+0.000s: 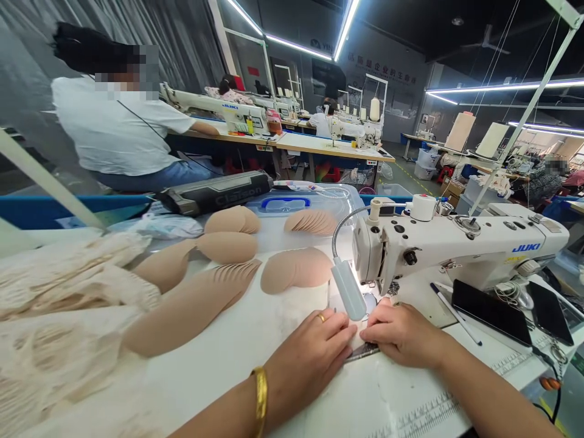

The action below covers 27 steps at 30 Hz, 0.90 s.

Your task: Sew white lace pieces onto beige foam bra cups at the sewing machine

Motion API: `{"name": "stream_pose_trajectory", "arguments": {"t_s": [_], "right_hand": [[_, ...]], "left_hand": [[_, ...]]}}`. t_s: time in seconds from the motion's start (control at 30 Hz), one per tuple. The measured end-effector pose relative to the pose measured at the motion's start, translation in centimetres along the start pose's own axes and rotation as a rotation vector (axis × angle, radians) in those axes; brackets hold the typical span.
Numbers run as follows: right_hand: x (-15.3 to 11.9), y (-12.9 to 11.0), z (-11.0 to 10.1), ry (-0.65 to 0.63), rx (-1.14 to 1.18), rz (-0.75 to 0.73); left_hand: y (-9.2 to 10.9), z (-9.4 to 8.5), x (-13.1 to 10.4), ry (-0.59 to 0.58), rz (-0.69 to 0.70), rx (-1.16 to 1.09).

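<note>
A white JUKI sewing machine (460, 243) stands on the right of the white table. Just in front of its needle area, my left hand (314, 347) rests with fingers bent and pressed together, wearing a ring and a gold bracelet. My right hand (404, 331) faces it from the other side, thumb and fingertips pinched close to the needle plate. Between the fingertips there is a small pale patch, too hidden to name. A grey lamp head (349, 289) on a bendy neck hangs over the fingers and covers part of the needle area.
Fanned stacks of beige oval pads (196, 310) lie to the left, beside cream fabric (68, 304). Behind are a clear lidded box (314, 198) and a black Clarson device (219, 191). A pen (456, 313) and a phone (490, 313) lie at right. A co-worker (118, 121) sits ahead.
</note>
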State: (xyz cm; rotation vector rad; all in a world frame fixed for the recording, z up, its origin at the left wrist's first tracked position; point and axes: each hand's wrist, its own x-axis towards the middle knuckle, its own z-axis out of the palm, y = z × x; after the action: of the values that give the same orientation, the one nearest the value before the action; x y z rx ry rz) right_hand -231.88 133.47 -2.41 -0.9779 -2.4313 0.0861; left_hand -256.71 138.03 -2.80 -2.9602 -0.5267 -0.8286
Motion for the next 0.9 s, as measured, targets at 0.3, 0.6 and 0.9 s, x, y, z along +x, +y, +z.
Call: {"name": "stream_pose_trajectory", "arguments": {"t_s": [0.3,0.6,0.9], "right_hand": [[0.2,-0.3,0.6,-0.016,-0.095,0.081],[0.3,0.5,1.8,0.001,-0.174,0.156],[0.5,0.3,1.8,-0.013,-0.164,0.216]], "left_hand": [[-0.9,1.8,-0.4,0.082,-0.012,-0.061],[-3.7,2.7,0.2,0.024,0.036,-0.071],[-4.2,2.8,0.5,-0.016,0.014,-0.101]]}}
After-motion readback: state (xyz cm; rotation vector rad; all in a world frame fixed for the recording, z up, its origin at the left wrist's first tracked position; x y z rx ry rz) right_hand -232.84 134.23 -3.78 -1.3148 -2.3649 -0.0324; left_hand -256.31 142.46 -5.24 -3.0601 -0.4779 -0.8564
